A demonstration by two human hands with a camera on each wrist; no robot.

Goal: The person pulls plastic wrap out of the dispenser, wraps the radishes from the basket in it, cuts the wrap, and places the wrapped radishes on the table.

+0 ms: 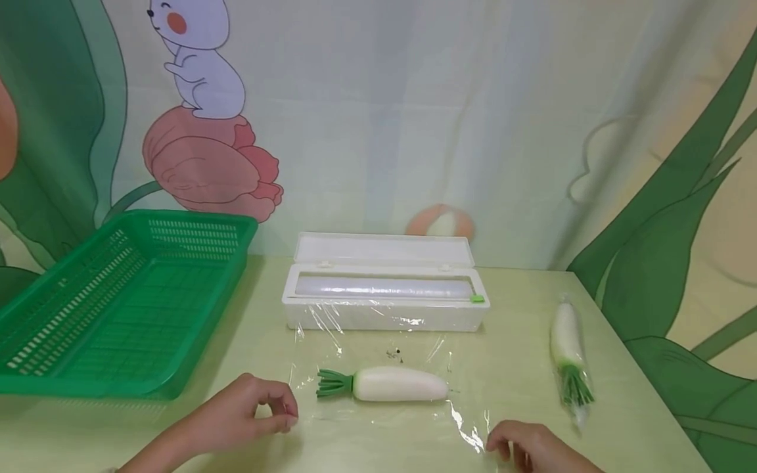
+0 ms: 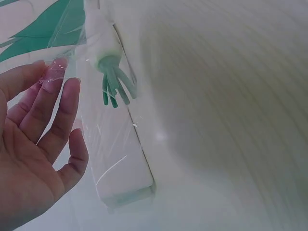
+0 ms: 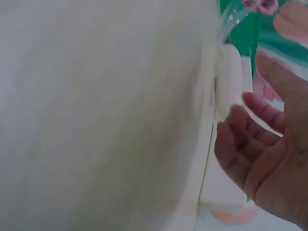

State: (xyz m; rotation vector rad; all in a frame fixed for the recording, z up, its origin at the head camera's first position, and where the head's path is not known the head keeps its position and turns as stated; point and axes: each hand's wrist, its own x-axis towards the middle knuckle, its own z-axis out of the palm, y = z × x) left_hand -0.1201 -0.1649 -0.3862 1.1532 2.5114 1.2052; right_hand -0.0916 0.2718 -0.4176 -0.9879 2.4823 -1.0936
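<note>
A white radish (image 1: 402,384) with a green stem tuft lies sideways on a sheet of cling film (image 1: 467,430), tuft to the left. The film runs out from a white dispenser box (image 1: 384,316) behind it, whose lid stands raised over the roll (image 1: 384,287). My left hand (image 1: 251,407) pinches the film's near left edge between thumb and forefinger; the left wrist view shows film (image 2: 54,72) at those fingertips. By the film's near right corner is my right hand (image 1: 535,447), fingers loosely bent. In the right wrist view its thumb and fingers (image 3: 233,139) stand apart, holding nothing.
A second radish (image 1: 568,335), wrapped in film, lies at the table's right side. A green plastic basket (image 1: 171,387) stands at the left. Small dark specks (image 1: 395,355) show between box and radish. A printed curtain (image 1: 367,131) hangs behind the table.
</note>
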